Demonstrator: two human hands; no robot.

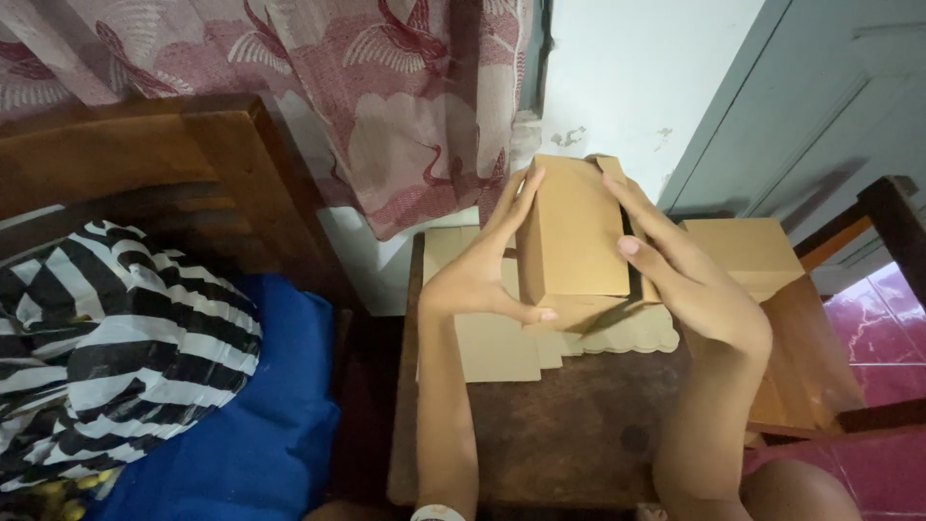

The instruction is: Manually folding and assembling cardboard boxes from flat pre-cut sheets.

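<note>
A small brown cardboard box (571, 232) is held upright above a dark wooden table (569, 434). My left hand (482, 270) grips its left side, the thumb under the lower edge. Along the box's right side lies my right hand (694, 280), fingers pressing the front panel. Beneath the box, several flat unfolded cardboard blanks (492, 342) lie on the table. One blank has a scalloped edge (627, 340).
A folded brown box (748, 249) stands to the right on a wooden chair (868, 232). At left are a blue cushion (270, 405), a black-and-white striped plastic bag (106, 338) and a wooden frame. A red patterned curtain (386, 87) hangs behind. Pink floor tiles show at right.
</note>
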